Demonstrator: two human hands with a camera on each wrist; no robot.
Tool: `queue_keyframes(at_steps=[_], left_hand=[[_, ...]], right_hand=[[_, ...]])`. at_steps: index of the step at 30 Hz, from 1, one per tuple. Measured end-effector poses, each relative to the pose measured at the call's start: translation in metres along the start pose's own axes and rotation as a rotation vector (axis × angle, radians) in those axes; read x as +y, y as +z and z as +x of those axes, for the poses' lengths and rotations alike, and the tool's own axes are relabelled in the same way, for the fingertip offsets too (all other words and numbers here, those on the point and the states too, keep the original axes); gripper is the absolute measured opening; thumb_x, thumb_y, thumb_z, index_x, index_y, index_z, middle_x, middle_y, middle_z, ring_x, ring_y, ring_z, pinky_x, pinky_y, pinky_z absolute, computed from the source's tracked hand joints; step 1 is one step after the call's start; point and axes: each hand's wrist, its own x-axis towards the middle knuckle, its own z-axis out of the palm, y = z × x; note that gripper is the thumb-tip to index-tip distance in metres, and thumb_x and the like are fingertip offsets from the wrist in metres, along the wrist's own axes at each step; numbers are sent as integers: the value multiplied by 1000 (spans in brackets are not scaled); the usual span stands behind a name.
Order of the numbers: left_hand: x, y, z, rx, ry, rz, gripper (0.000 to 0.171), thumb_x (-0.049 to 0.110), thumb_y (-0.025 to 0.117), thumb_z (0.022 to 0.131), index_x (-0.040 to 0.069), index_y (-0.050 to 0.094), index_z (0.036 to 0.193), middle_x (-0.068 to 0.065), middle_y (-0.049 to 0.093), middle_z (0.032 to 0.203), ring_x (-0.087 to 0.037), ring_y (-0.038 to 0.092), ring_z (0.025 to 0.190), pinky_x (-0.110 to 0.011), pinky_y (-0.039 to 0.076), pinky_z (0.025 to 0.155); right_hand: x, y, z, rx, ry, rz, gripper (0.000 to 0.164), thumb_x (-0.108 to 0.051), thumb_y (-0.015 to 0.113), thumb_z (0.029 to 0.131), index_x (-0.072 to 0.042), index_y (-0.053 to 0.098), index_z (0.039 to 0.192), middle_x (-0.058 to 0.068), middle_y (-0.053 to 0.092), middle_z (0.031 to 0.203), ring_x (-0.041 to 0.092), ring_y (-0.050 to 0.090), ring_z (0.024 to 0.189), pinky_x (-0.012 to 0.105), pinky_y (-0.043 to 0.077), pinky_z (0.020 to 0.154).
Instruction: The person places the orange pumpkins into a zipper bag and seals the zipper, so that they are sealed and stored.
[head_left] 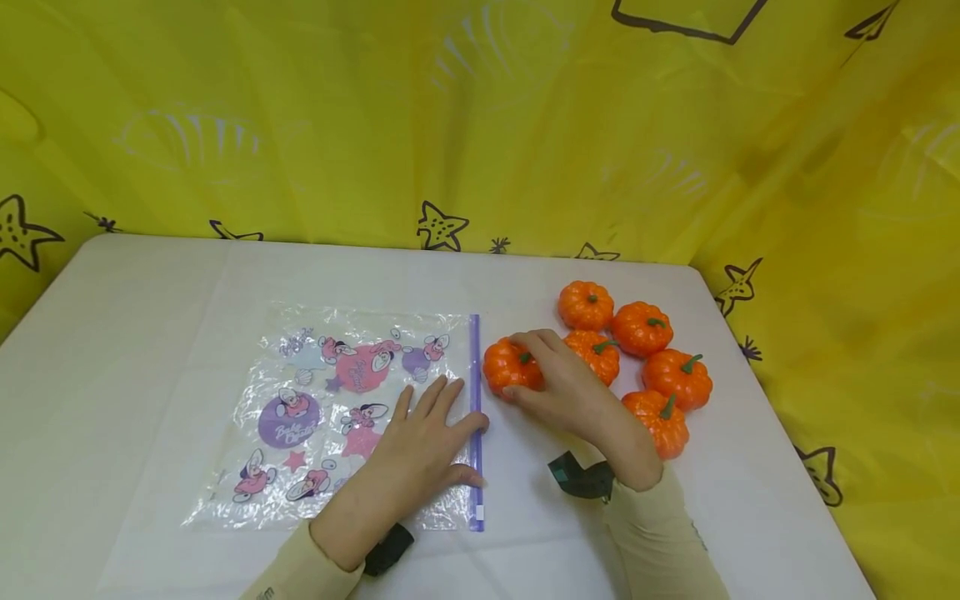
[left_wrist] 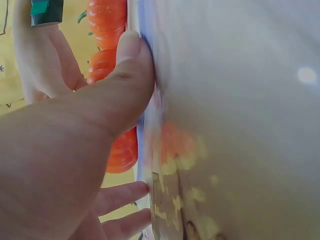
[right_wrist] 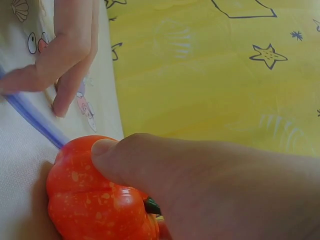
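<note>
A clear zip bag [head_left: 247,417] with pink and purple cartoon prints lies flat, its purple slider strip [head_left: 475,350] along the right side. My left hand [head_left: 420,442] rests on the bag with fingers spread, the thumb and index finger reaching the strip. Just right of the strip, my right hand [head_left: 566,383] grips a small orange toy pumpkin [head_left: 501,367] between thumb and fingers. In the right wrist view the thumb presses on this pumpkin [right_wrist: 95,195], which sits by the strip; its green stem is partly hidden by the hand.
Several more orange pumpkins [head_left: 677,379] with green stems cluster at the right of the white table [head_left: 165,333]; one stands right behind my right hand. A yellow curtain [head_left: 337,125] with sea drawings hangs behind and to the right. Dark straps [head_left: 581,477] sit at both wrists.
</note>
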Motion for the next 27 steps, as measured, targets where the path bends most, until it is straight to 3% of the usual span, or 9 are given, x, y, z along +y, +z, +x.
queue_keyframes(at_steps=[6,11,19,27], left_hand=[[0,1,2,38,20,49,60,63,72,76,31,56,124,-16,41,153,-41,36,144,-70,29,112],[-1,0,2,42,26,34,58,62,73,75,29,58,119,-15,43,151,-41,37,143,-71,30,111],[-9,-3,1,57,83,3,39,51,73,78,29,64,110,-11,48,147,-39,39,141,-69,33,110],[-14,-12,2,199,194,-82,27,42,73,83,22,59,95,-12,58,134,-32,55,128,-59,43,108]], right_hand=[[0,-2,0,-1,-3,4,62,-31,76,88,-16,50,141,9,52,140,28,57,122,51,51,103],[0,-2,0,-1,-8,3,62,-32,76,87,-16,50,141,9,53,139,28,57,122,50,50,103],[-2,0,0,0,-33,11,61,-33,77,87,-16,51,140,7,53,139,27,58,121,48,50,104],[-3,1,0,5,-63,12,59,-30,77,87,-15,52,138,6,53,138,25,58,121,46,51,104]])
